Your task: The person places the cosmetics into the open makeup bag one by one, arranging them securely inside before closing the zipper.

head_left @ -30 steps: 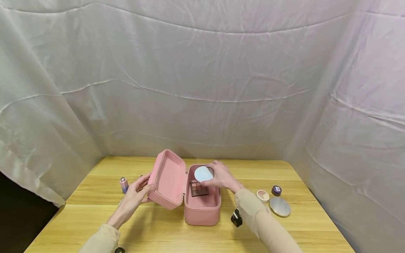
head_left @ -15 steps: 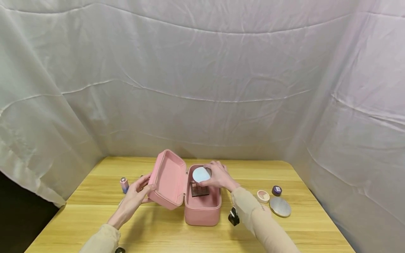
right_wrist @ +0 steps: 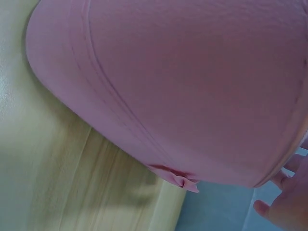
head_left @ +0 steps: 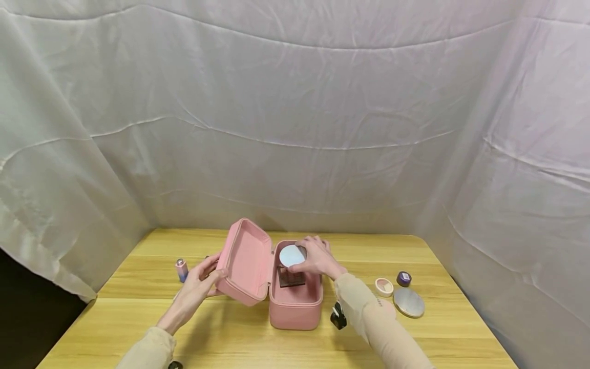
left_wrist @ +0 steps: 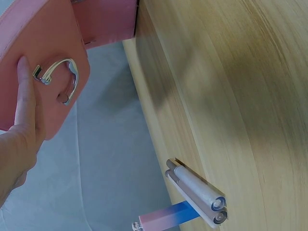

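A pink makeup case stands on the table with its lid swung out to the left. My left hand grips that lid, thumb at the rim and fingers behind. In the left wrist view a finger lies on the lid's outer face beside a metal handle. Over the case's mouth, my right hand holds a round, flat, pale-blue disc by its right side. Beneath the disc, an eyeshadow palette lies inside the case, partly covered. The right wrist view mostly shows the case's pink wall, with some fingers at its rim.
On the right of the table lie a round silver compact, a small round blush pan and a purple jar. At the left stands a pink-and-blue bottle, with two silver tubes near it. Grey curtains surround the table.
My right hand has shifted slightly left with the disc, which now hides more of the palette. My left hand and the lid have stayed in place.
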`<action>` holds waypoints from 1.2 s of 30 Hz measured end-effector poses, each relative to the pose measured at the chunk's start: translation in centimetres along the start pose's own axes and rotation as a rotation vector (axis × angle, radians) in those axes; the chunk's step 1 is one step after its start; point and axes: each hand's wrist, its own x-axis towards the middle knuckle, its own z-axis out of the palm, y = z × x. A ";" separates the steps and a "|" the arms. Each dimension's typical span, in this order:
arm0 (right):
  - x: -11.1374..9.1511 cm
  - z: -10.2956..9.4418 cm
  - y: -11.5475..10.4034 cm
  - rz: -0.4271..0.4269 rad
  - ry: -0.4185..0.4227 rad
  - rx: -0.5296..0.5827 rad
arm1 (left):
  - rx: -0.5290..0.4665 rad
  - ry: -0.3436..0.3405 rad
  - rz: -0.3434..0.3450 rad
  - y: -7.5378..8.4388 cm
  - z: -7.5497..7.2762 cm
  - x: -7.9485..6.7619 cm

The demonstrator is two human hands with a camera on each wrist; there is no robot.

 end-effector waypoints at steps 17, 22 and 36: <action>-0.3 -0.2 0.6 0.037 0.050 0.036 | -0.007 -0.004 0.014 0.1 0.1 -0.1; -1.1 -0.2 1.0 0.012 0.097 0.118 | -0.009 -0.004 0.012 0.1 0.1 -0.2; -4.9 0.1 2.6 0.041 0.284 0.298 | -0.016 -0.004 0.014 0.1 0.2 -0.3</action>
